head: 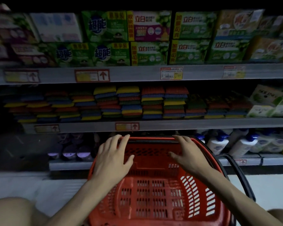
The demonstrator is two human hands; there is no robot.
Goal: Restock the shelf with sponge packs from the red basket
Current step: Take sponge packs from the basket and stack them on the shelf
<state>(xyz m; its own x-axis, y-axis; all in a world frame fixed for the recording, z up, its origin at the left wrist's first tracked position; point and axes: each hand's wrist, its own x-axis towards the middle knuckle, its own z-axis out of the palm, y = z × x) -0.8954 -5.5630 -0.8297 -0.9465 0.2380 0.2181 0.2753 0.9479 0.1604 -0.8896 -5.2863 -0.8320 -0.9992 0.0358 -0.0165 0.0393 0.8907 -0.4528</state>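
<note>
Fingers (pixel 121 141) of the left hand (pixel 112 156) and right hand (pixel 186 154) are spread, holding nothing, tips at the far rim of the red basket (pixel 153 193); sponge packs (pixel 131 101) sit stacked on the shelf (pixel 170 125) above them, and a careless push could tip the seemingly empty basket.

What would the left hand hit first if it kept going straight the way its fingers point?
Probably the far rim of the red basket: the left hand seems to reach it with its fingertips. If it passes above, the shelf edge under the sponge packs comes next; depth is unclear.
</note>
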